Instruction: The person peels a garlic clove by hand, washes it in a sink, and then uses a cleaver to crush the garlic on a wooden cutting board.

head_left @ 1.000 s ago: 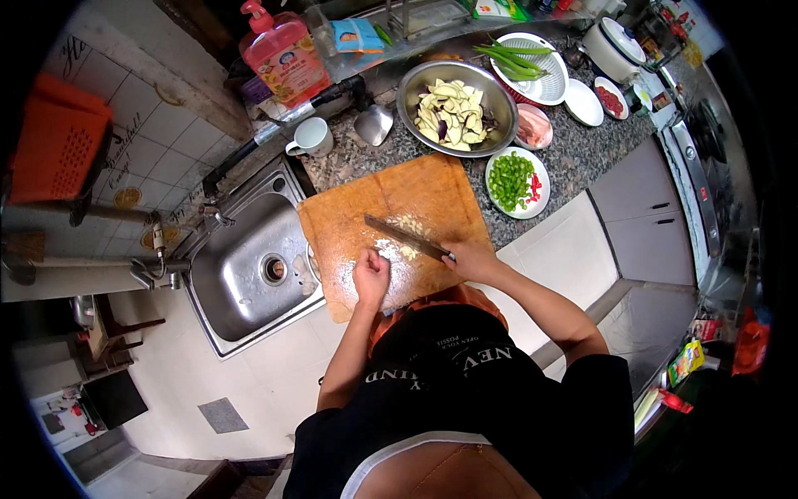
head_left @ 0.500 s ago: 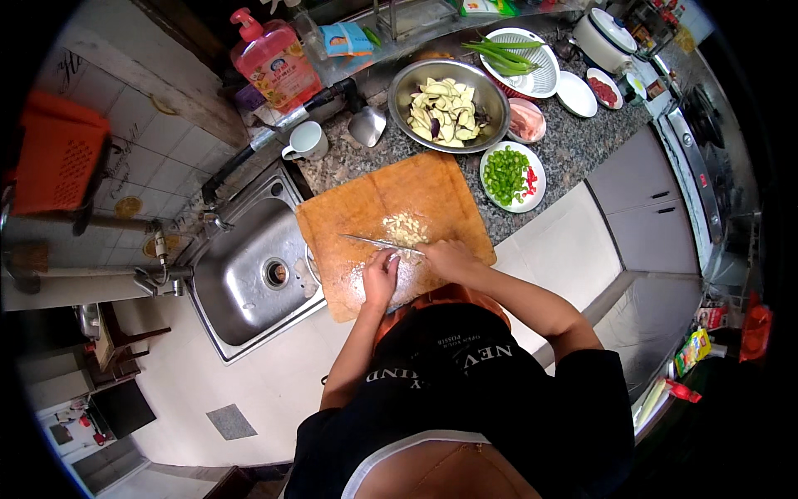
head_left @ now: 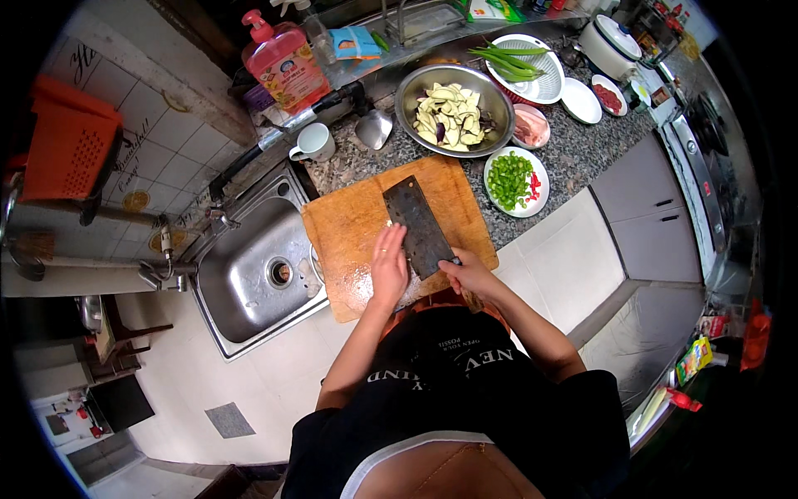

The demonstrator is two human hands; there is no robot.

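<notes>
My right hand (head_left: 467,273) grips the handle of a dark, broad-bladed cleaver (head_left: 414,223). The blade lies nearly flat over the wooden cutting board (head_left: 353,220), its broad side showing. Along its left edge rests my left hand (head_left: 389,264), fingers stretched out and close to or touching the blade. A few pale chopped bits show by the left fingertips; the rest of the chopped pile is hidden under the blade and hand. The near part of the board looks wet.
Left of the board is a steel sink (head_left: 249,287). Behind it stand a white mug (head_left: 313,143), a ladle (head_left: 374,129) and a steel bowl (head_left: 401,104) of cut eggplant. To the right sit a plate of chopped green and red peppers (head_left: 514,179), a bowl of meat (head_left: 532,126) and a white colander (head_left: 549,81).
The cleaver has turned from edge-down across the board to nearly flat, pointing away from me. My left hand has opened and moved up beside the blade, and the chopped pile is now covered.
</notes>
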